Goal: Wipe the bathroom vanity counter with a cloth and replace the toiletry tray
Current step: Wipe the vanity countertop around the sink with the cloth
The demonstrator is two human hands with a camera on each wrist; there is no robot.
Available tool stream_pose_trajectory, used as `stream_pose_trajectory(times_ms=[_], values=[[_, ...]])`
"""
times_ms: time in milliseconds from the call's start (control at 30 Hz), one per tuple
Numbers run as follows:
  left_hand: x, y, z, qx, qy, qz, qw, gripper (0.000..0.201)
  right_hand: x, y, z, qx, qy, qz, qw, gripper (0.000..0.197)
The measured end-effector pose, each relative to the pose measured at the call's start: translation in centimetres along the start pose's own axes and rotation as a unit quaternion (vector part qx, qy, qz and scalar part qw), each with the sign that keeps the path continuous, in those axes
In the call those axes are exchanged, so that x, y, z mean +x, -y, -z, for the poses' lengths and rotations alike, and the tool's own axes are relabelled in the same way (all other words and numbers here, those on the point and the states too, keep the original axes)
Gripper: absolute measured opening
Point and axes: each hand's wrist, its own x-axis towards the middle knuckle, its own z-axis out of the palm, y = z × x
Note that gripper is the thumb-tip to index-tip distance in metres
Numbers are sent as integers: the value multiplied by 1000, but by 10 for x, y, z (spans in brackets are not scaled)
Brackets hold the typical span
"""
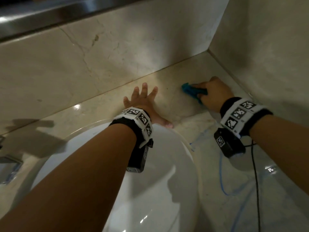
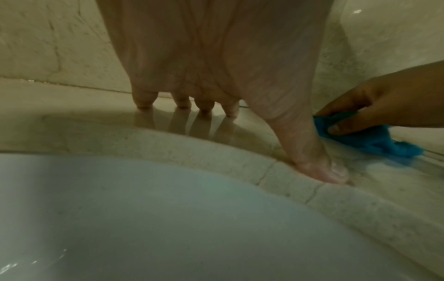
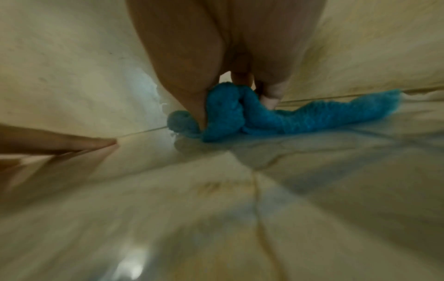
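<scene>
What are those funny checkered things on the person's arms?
Each bare forearm wears a black wristband with white squares printed in black-and-white block patterns. A small black camera box hangs under the right wrist, trailing a thin black cable. The left wristband carries a similar black box underneath. No sleeves show.

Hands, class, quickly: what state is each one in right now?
Left hand: open, fingers spread flat on the marble counter beside the sink.
Right hand: closed, holding the blue cloth against the counter.

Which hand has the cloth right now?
The right hand grips the blue cloth near the corner; the left hand lies flat, holding nothing.
</scene>
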Motion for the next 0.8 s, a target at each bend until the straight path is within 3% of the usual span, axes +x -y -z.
stream_pose_trajectory(times_ms=[200, 367, 500, 533, 600, 800], values=[[-1, -2, 0, -6, 2, 3, 1000, 140, -50, 12, -17, 0, 57, 102, 993, 39], [-3, -2, 1, -8, 4, 10, 1000, 139, 19, 9, -11, -13, -15, 42, 999, 40], [-4, -4, 0, -6, 1, 15, 1000, 139, 64, 26, -9, -78, 23, 27, 996, 63], [-4, -4, 0, -4, 2, 17, 1000, 140, 64, 32, -13, -76, 31, 32, 996, 58], [-3, -5, 1, -3, 1, 18, 1000, 140, 52, 44, -18, -80, 24, 76, 994, 46], [-2, -4, 0, 0, 2, 17, 1000, 143, -8, 32, -17, -49, 106, 178, 977, 43]])
